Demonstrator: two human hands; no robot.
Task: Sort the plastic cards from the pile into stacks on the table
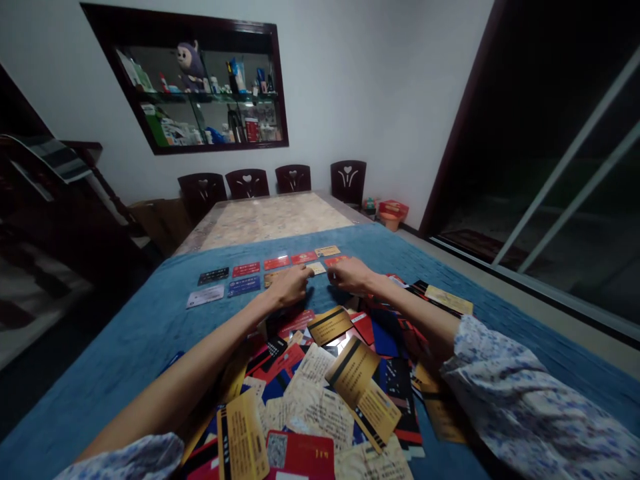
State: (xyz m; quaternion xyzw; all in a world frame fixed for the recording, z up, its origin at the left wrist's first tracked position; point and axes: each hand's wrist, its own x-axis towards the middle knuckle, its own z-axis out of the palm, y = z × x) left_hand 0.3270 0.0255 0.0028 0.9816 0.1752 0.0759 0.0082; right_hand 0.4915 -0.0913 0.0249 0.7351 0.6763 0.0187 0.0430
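My left hand is curled on the blue cloth, its index fingertip at the edge of a cream card. Beyond the wrist, a gold-brown card shows, partly covered. To the right, my right hand is closed, knuckles up, at the near edge of a red card; its fingertips are mostly hidden. Two rows of cards lie there, including a black card, a white card, a blue card and a tan card. Beneath my forearms spreads a heap of mixed cards.
The blue cloth covers the near part of a long table. Dark chairs stand at its far end. A wall shelf holds a plush toy and bottles. A red box sits on the floor near the glass door.
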